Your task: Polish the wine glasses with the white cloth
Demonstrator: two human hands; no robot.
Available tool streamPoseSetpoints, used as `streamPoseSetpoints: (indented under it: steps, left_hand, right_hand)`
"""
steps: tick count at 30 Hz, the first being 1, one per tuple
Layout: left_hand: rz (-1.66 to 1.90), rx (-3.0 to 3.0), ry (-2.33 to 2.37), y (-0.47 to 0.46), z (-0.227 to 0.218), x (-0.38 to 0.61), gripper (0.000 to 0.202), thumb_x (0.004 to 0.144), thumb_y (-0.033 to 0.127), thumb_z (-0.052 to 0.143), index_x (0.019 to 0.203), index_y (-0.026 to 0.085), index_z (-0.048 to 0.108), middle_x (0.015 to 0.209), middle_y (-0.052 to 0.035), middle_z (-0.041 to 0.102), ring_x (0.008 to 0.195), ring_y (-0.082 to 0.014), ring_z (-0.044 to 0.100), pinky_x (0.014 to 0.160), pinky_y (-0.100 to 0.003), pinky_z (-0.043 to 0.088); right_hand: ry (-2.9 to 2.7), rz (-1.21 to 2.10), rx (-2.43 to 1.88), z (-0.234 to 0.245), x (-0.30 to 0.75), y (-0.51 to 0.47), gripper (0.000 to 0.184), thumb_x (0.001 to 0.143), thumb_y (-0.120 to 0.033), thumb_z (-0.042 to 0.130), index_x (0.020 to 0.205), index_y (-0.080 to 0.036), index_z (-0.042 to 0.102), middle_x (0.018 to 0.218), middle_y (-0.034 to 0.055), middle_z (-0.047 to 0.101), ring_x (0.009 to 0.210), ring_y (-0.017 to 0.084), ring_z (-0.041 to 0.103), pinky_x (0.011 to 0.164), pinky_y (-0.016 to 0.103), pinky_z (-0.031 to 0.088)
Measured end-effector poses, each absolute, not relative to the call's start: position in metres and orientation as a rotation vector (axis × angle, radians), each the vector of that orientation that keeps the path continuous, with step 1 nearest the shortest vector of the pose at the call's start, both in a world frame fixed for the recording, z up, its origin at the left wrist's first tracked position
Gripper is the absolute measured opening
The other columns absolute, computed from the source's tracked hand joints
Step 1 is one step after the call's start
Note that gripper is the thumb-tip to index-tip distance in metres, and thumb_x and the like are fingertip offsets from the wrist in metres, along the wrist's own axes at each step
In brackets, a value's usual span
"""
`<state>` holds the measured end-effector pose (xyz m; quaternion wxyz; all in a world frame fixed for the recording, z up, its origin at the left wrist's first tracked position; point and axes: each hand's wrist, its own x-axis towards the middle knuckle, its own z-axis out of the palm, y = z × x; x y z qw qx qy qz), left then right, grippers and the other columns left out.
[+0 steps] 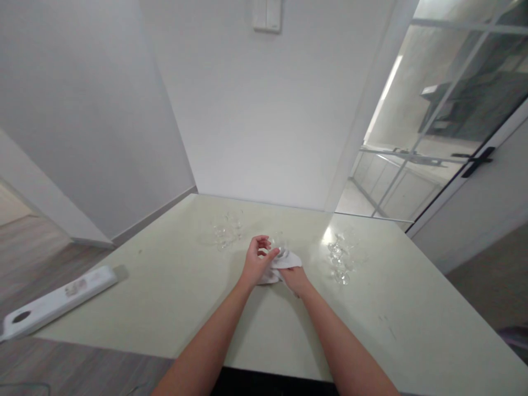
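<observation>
A pale table (177, 286) meets a white wall (264, 115), with glass panes (437, 71) off to the right. Both forearms reach forward; the left hand (258, 259), fingers curled, grips a clear glass (282, 251) (its outline is faint) mid-table, while the right hand (293, 278) clutches a white cloth (293, 260) against it.

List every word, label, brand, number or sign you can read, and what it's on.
Nothing is readable.
Long white object: printed patch, too blurred to read.
Wall switch: faint small mark, too small to read.
Clear glass and white cloth at the hands: no lettering visible.
</observation>
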<state>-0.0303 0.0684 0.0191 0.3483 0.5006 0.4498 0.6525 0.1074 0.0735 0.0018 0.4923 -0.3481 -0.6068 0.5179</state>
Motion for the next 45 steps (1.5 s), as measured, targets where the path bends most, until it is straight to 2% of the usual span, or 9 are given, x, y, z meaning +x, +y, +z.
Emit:
streamPoseSetpoints:
  steps: [6,9,13,19,25,28,33,39,45]
  left_hand:
    - [1.407,1.049,0.682,0.063,0.023,-0.032,0.058,0.069,0.046,0.072,0.116,0.016,0.055,0.103,-0.0126,0.067,0.092,-0.0234,0.064,0.083,-0.036,0.047]
    - [1.436,1.086,0.717,0.061,0.026,-0.03,0.058,0.066,0.045,0.075,0.114,0.016,0.06,0.106,-0.0115,0.065,0.094,-0.0221,0.062,0.081,-0.032,0.047]
    - [1.514,1.136,0.903,0.063,0.025,-0.028,0.06,0.06,0.035,0.082,0.113,0.018,0.062,0.09,-0.0034,0.063,0.077,-0.0138,0.059,0.069,-0.024,0.045]
    - [1.373,0.99,0.629,0.059,0.02,-0.028,0.062,0.063,0.046,0.078,0.114,0.017,0.058,0.106,-0.0119,0.067,0.094,-0.023,0.064,0.083,-0.035,0.048]
    - [1.534,1.114,0.949,0.064,0.022,-0.026,0.055,0.059,0.037,0.082,0.106,0.016,0.063,0.098,-0.0064,0.066,0.082,-0.0156,0.061,0.072,-0.026,0.047]
    - [1.535,1.039,0.919,0.062,0.023,-0.026,0.054,0.059,0.039,0.082,0.103,0.016,0.059,0.089,-0.0048,0.068,0.075,-0.0153,0.062,0.071,-0.028,0.047]
    - [1.466,1.061,0.721,0.057,0.025,-0.025,0.056,0.064,0.048,0.077,0.106,0.017,0.059,0.102,-0.0101,0.068,0.089,-0.0203,0.064,0.078,-0.031,0.048]
    - [1.552,1.12,0.957,0.063,0.025,-0.027,0.056,0.061,0.035,0.081,0.109,0.016,0.061,0.092,-0.004,0.065,0.076,-0.0133,0.06,0.069,-0.024,0.046]
    - [1.407,1.021,0.691,0.058,0.023,-0.028,0.051,0.069,0.042,0.076,0.109,0.016,0.056,0.101,-0.0112,0.069,0.082,-0.0183,0.064,0.076,-0.031,0.049]
  right_hand:
    - [-1.342,1.767,-0.779,0.0,0.115,0.064,0.028,0.066,-0.026,0.068,0.092,-0.018,0.072,0.089,0.0039,0.074,0.086,0.023,0.067,0.086,0.038,0.05]
    - [-1.374,1.663,-0.796,0.003,0.113,0.063,0.026,0.065,-0.023,0.07,0.09,-0.02,0.073,0.091,0.0035,0.074,0.089,0.022,0.066,0.09,0.038,0.048]
    - [-1.433,1.504,-0.812,0.008,0.107,0.061,0.024,0.065,-0.022,0.071,0.089,-0.024,0.072,0.093,0.002,0.074,0.1,0.023,0.064,0.097,0.039,0.045]
    - [-1.231,1.836,-0.79,-0.003,0.114,0.059,0.028,0.063,-0.025,0.07,0.089,-0.017,0.071,0.082,0.0034,0.074,0.076,0.021,0.068,0.077,0.034,0.052]
    - [-1.459,1.404,-0.796,0.009,0.101,0.061,0.02,0.068,-0.023,0.07,0.088,-0.023,0.071,0.087,0.0021,0.074,0.101,0.022,0.064,0.097,0.038,0.045]
    - [-1.391,1.557,-0.841,0.006,0.103,0.061,0.021,0.065,-0.023,0.07,0.086,-0.022,0.071,0.082,0.0017,0.073,0.092,0.023,0.066,0.089,0.038,0.049]
    - [-1.223,1.803,-0.833,-0.001,0.114,0.058,0.028,0.061,-0.024,0.069,0.088,-0.018,0.071,0.083,0.003,0.074,0.075,0.021,0.067,0.075,0.034,0.052]
    - [-1.457,1.426,-0.791,0.009,0.1,0.059,0.02,0.067,-0.024,0.071,0.087,-0.023,0.071,0.089,0.0017,0.074,0.1,0.022,0.064,0.096,0.037,0.045]
    - [-1.228,1.845,-0.806,-0.008,0.113,0.06,0.025,0.063,-0.023,0.068,0.087,-0.018,0.071,0.08,0.0021,0.073,0.073,0.02,0.067,0.074,0.033,0.052]
